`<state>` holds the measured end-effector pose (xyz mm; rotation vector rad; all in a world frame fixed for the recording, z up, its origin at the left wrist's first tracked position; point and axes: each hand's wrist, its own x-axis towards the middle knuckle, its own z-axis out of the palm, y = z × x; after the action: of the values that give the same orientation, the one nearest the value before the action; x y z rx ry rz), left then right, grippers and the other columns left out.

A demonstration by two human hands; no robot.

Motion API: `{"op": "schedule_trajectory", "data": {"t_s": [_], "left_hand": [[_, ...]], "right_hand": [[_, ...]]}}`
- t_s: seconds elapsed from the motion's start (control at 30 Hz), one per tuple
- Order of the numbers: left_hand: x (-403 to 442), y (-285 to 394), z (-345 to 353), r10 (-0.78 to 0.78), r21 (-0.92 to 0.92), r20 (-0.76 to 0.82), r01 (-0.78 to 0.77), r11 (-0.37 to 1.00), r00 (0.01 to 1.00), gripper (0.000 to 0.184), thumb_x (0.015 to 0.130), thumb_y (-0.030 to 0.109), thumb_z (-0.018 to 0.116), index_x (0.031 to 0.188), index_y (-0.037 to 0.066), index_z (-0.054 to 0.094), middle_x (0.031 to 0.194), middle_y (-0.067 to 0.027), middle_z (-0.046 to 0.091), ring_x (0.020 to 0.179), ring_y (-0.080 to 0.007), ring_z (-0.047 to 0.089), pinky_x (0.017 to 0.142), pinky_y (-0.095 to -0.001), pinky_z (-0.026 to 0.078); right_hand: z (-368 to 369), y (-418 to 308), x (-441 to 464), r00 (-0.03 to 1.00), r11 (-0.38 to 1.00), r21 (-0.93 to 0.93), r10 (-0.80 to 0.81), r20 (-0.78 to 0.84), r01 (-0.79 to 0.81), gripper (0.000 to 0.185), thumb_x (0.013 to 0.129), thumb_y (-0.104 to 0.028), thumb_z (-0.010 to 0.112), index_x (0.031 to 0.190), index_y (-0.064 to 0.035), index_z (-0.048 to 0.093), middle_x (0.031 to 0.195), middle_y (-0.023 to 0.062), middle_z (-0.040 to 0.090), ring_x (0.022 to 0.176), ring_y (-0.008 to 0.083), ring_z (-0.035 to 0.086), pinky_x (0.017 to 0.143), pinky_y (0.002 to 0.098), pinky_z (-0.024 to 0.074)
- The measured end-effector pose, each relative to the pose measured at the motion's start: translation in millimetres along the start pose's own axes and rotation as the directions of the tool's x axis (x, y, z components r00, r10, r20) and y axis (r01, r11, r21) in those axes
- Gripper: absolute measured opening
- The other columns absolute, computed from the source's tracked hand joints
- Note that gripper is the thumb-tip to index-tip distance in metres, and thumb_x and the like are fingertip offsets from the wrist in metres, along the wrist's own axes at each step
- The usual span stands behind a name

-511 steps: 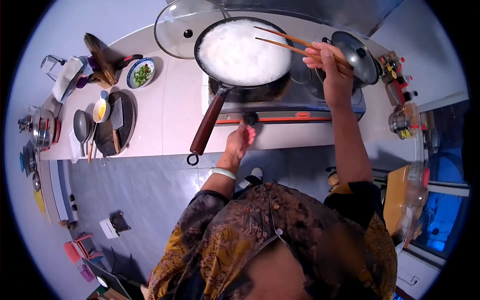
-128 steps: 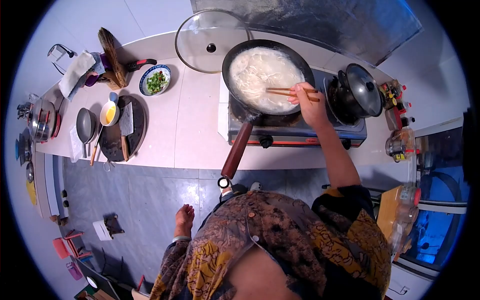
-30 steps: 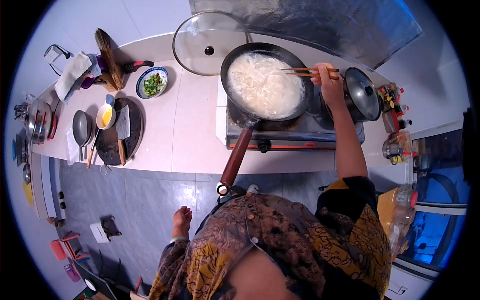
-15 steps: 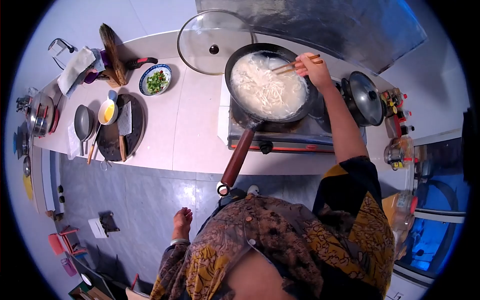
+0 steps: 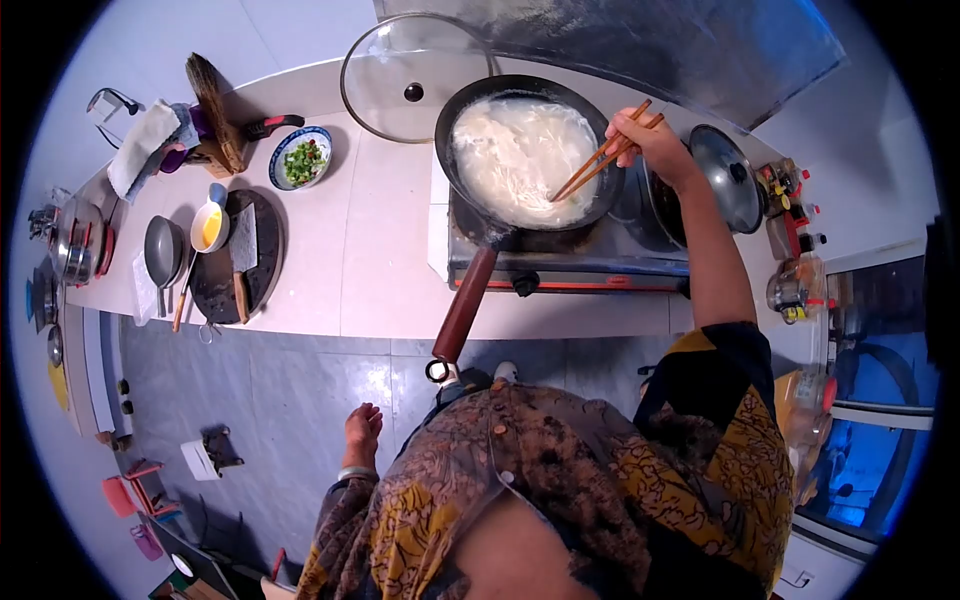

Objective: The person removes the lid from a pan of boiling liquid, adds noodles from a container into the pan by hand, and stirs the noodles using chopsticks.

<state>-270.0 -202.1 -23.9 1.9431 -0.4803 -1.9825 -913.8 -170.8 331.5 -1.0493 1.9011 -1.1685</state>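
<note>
My right hand (image 5: pixel 645 143) is closed around a pair of wooden chopsticks (image 5: pixel 606 158) above the right side of a black wok (image 5: pixel 448 172). Their tips dip into pale noodles (image 5: pixel 505 150) in cloudy white liquid, toward the near right of the wok. The wok sits on a gas stove (image 5: pixel 590 272), its brown handle (image 5: pixel 466 308) pointing toward me and held by no one. Away from the counter, my left hand (image 5: pixel 362 430) hangs low over the floor, empty, its fingers loosely curled and a little apart.
A glass lid (image 5: pixel 385 65) leans behind the wok. Left on the counter are a bowl of chopped greens (image 5: pixel 302 160), a cleaver (image 5: pixel 243 243) on a round board (image 5: pixel 265 285), and a ladle of yellow liquid (image 5: pixel 210 230). A lidded pot (image 5: pixel 725 190) and several bottles stand right.
My right hand has turned the chopsticks, and their tips have moved from the far part of the wok down to its near right. The noodles have shifted. My left hand has barely moved.
</note>
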Motion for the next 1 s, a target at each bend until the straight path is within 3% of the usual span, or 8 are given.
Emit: {"op": "schedule_trajectory", "data": {"t_s": [0.17,0.27,0.4,0.5,0.6,0.7,0.83,1.0], "left_hand": [[1.6,-1.9,-3.5,-0.018,-0.009,0.022,0.019,1.0,1.0,0.026,0.086,0.025,0.053,0.101,0.005,0.056,0.088,-0.0088,0.062,0.073,-0.0201,0.059,0.058,-0.0286,0.049],[17.1,-16.4,-16.9,-0.036,-0.017,0.077,0.038,0.999,0.996,0.027,0.086,0.025,0.053,0.101,0.003,0.056,0.089,-0.0098,0.062,0.073,-0.0205,0.059,0.058,-0.0289,0.049],[37.9,-33.7,-35.7,-0.081,-0.083,0.171,0.097,0.992,0.982,0.028,0.087,0.025,0.052,0.103,0.002,0.056,0.089,-0.0111,0.061,0.073,-0.0207,0.058,0.058,-0.0291,0.049],[5.7,-16.1,-12.3,-0.086,0.02,0.034,0.085,0.996,0.996,0.028,0.087,0.024,0.052,0.104,0.002,0.056,0.089,-0.0109,0.061,0.073,-0.0208,0.058,0.059,-0.0289,0.048],[0.0,-10.2,-4.9,-0.02,0.029,0.029,0.019,0.999,0.999,0.028,0.087,0.025,0.052,0.104,0.003,0.056,0.089,-0.0102,0.061,0.074,-0.0207,0.058,0.061,-0.0288,0.048],[-9.4,-6.3,0.8,0.007,0.037,0.029,-0.008,0.999,1.0,0.028,0.086,0.025,0.052,0.103,0.003,0.056,0.089,-0.0094,0.061,0.074,-0.0205,0.058,0.062,-0.0287,0.047],[4.0,-16.8,-11.4,-0.043,-0.036,0.044,0.045,0.998,0.998,0.028,0.086,0.026,0.053,0.102,0.003,0.056,0.09,-0.0093,0.062,0.076,-0.0203,0.059,0.062,-0.0293,0.048],[5.9,-12.0,-11.0,-0.03,0.029,0.042,0.028,0.999,0.999,0.028,0.087,0.025,0.051,0.103,0.003,0.056,0.091,-0.0102,0.062,0.076,-0.0207,0.059,0.061,-0.0291,0.048]], "right_hand": [[-8.7,15.1,-15.7,0.991,0.995,0.104,0.008,-0.134,0.006,0.03,0.092,-0.031,0.045,0.082,-0.0056,0.059,0.068,0.0069,0.062,0.053,0.0108,0.056,0.053,0.0229,0.0461],[-1.6,16.3,-27.8,0.93,0.984,0.112,-0.088,-0.356,0.136,0.029,0.093,-0.029,0.045,0.086,-0.0044,0.06,0.069,0.0067,0.062,0.054,0.0107,0.056,0.052,0.023,0.0473],[41.7,8.8,-42.2,0.937,0.973,0.055,-0.2,-0.286,0.225,0.028,0.093,-0.026,0.046,0.09,-0.0027,0.06,0.072,0.0051,0.062,0.057,0.0087,0.057,0.054,0.0217,0.0481],[85.6,9.6,-41.8,0.978,0.982,0.056,-0.172,-0.119,0.18,0.021,0.091,-0.018,0.048,0.096,-0.0016,0.06,0.076,0.0064,0.063,0.06,0.0098,0.056,0.056,0.0232,0.0481],[86.5,12.5,-47.1,0.966,0.996,-0.02,-0.091,-0.241,0.089,0.019,0.09,-0.017,0.049,0.097,-0.0027,0.06,0.078,0.0067,0.063,0.063,0.011,0.057,0.058,0.0244,0.0487],[62.7,14.5,-58.5,0.905,0.957,-0.184,-0.276,-0.325,0.226,0.019,0.09,-0.018,0.048,0.095,-0.0031,0.059,0.08,0.0068,0.063,0.066,0.0109,0.059,0.061,0.0241,0.0494],[56.0,25.8,-55.2,0.874,0.974,-0.187,-0.201,-0.442,0.13,0.019,0.09,-0.017,0.048,0.092,-0.0019,0.06,0.075,0.0073,0.064,0.066,0.0117,0.062,0.061,0.0231,0.0494],[68.0,40.0,-51.7,0.915,0.991,-0.024,-0.131,-0.381,0.132,0.021,0.091,-0.018,0.048,0.091,-0.0014,0.061,0.074,0.0075,0.064,0.064,0.0123,0.063,0.059,0.0237,0.0498]]}}
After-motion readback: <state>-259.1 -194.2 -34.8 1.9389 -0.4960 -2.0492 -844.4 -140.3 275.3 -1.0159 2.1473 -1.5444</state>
